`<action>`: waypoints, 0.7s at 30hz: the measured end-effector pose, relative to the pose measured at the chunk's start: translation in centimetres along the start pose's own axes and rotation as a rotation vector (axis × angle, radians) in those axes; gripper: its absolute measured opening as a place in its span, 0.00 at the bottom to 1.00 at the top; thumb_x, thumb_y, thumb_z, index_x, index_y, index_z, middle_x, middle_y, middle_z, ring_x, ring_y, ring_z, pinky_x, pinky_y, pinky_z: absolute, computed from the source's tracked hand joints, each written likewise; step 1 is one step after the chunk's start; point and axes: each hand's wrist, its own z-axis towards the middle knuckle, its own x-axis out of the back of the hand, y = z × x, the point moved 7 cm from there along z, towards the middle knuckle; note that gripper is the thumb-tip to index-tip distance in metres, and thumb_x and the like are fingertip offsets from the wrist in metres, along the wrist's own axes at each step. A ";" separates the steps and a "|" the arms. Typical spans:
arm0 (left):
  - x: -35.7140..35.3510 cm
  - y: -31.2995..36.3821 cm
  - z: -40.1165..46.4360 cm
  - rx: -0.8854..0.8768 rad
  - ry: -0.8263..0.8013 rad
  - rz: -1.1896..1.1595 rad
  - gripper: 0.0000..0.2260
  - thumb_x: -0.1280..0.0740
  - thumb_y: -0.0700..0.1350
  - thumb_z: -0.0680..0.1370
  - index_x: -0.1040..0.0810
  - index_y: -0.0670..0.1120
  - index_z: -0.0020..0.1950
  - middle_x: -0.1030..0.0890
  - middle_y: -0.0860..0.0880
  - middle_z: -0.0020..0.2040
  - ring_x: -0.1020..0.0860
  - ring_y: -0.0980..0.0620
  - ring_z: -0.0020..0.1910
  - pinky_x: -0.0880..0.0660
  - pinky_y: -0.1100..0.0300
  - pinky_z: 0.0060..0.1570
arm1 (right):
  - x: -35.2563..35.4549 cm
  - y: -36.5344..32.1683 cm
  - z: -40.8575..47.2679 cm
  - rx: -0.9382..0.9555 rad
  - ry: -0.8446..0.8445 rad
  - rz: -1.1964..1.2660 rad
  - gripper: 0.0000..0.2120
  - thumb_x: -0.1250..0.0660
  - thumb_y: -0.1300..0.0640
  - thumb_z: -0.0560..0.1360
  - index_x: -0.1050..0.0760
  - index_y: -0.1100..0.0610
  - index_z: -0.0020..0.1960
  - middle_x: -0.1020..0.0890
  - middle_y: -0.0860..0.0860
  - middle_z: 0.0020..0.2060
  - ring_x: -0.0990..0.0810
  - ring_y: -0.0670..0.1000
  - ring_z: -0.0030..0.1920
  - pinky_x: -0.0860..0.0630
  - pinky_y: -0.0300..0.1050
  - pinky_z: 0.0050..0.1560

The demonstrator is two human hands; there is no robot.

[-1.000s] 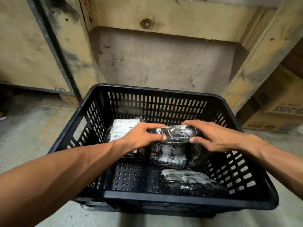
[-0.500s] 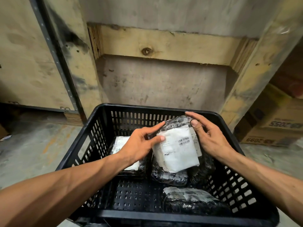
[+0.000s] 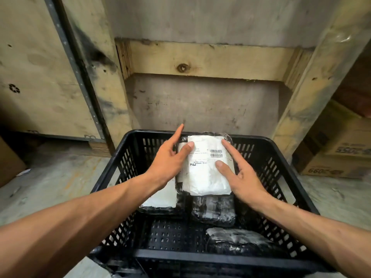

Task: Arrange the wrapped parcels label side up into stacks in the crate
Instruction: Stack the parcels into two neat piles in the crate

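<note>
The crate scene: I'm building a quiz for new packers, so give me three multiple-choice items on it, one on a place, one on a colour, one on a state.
1. Where does the parcel under both hands sit?
A. on the floor
B. on top of another parcel in the crate
C. on the cardboard box

2. What colour is the crate?
A. black
B. blue
C. red

3. How does the top parcel lie?
A. label down
B. on its edge
C. label up

Key: B, the top parcel rests on a dark-wrapped parcel, left hand and right hand on it; A, the crate is black; C, its white barcode label faces up.
</note>
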 end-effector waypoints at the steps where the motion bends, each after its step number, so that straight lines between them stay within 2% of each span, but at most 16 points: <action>1: 0.4 -0.7 -0.6 0.034 -0.022 0.022 0.34 0.28 0.48 0.80 0.41 0.62 0.81 0.24 0.53 0.70 0.17 0.53 0.60 0.17 0.59 0.53 | -0.5 0.2 0.1 -0.012 0.018 0.051 0.26 0.29 0.55 0.81 0.30 0.34 0.74 0.18 0.39 0.64 0.16 0.48 0.62 0.15 0.45 0.51; 3: 0.9 -2.0 -1.7 0.093 -0.081 0.099 0.39 0.25 0.50 0.77 0.44 0.68 0.80 0.28 0.55 0.72 0.19 0.53 0.62 0.18 0.62 0.52 | -1.5 0.5 0.2 -0.031 0.030 0.084 0.25 0.30 0.58 0.82 0.29 0.36 0.73 0.16 0.35 0.59 0.14 0.48 0.58 0.15 0.44 0.47; 5: 1.8 -3.0 -2.6 0.148 -0.100 0.168 0.40 0.25 0.51 0.76 0.46 0.71 0.78 0.31 0.54 0.73 0.20 0.54 0.63 0.18 0.61 0.55 | -2.6 0.9 0.5 -0.059 0.017 0.075 0.24 0.31 0.58 0.82 0.28 0.38 0.73 0.15 0.35 0.57 0.13 0.49 0.56 0.14 0.46 0.47; 8: 3.4 -3.1 -3.0 0.154 -0.146 0.181 0.41 0.24 0.50 0.76 0.45 0.66 0.80 0.25 0.60 0.68 0.17 0.60 0.57 0.19 0.66 0.50 | -4.2 1.8 0.7 -0.121 -0.026 0.068 0.23 0.31 0.57 0.82 0.29 0.38 0.73 0.14 0.35 0.53 0.11 0.50 0.51 0.14 0.46 0.44; 10: 4.6 -2.8 -2.9 0.153 -0.161 0.234 0.36 0.23 0.49 0.75 0.37 0.61 0.79 0.24 0.66 0.66 0.17 0.66 0.55 0.20 0.69 0.49 | -5.1 2.3 0.8 -0.145 -0.079 0.026 0.25 0.29 0.57 0.81 0.30 0.34 0.71 0.15 0.31 0.52 0.11 0.47 0.50 0.15 0.44 0.44; 12: 5.8 -2.9 -2.8 0.191 -0.138 0.210 0.31 0.22 0.48 0.74 0.27 0.62 0.74 0.20 0.58 0.67 0.15 0.59 0.55 0.18 0.64 0.50 | -5.8 2.4 1.0 -0.151 -0.150 -0.033 0.28 0.27 0.57 0.79 0.31 0.29 0.68 0.17 0.28 0.51 0.13 0.42 0.51 0.15 0.43 0.47; 14: 6.8 -3.1 -2.6 0.230 -0.115 0.190 0.28 0.19 0.45 0.71 0.22 0.62 0.68 0.17 0.52 0.64 0.14 0.54 0.52 0.17 0.59 0.47 | -6.0 2.6 1.1 -0.170 -0.208 -0.074 0.31 0.25 0.57 0.77 0.32 0.26 0.66 0.16 0.31 0.53 0.14 0.40 0.53 0.15 0.46 0.52; 16: 7.5 -3.3 -2.6 0.259 -0.137 0.239 0.30 0.17 0.45 0.68 0.22 0.62 0.65 0.17 0.52 0.61 0.13 0.55 0.49 0.17 0.61 0.43 | -6.2 2.9 1.1 -0.205 -0.243 -0.117 0.33 0.22 0.54 0.73 0.33 0.26 0.66 0.17 0.38 0.56 0.15 0.41 0.55 0.17 0.49 0.58; 19: 7.7 -4.0 -3.0 0.327 -0.202 0.308 0.38 0.15 0.46 0.62 0.26 0.64 0.68 0.19 0.53 0.62 0.15 0.56 0.51 0.18 0.64 0.45 | -7.0 3.4 0.9 -0.248 -0.288 -0.168 0.42 0.20 0.51 0.65 0.36 0.30 0.72 0.22 0.39 0.63 0.20 0.45 0.62 0.22 0.53 0.66; 21: 7.9 -4.8 -3.1 0.372 -0.204 0.350 0.41 0.15 0.43 0.62 0.28 0.64 0.69 0.21 0.52 0.63 0.17 0.53 0.55 0.19 0.63 0.46 | -7.7 4.0 0.8 -0.276 -0.312 -0.168 0.46 0.19 0.52 0.64 0.38 0.32 0.74 0.22 0.42 0.66 0.22 0.48 0.66 0.25 0.55 0.70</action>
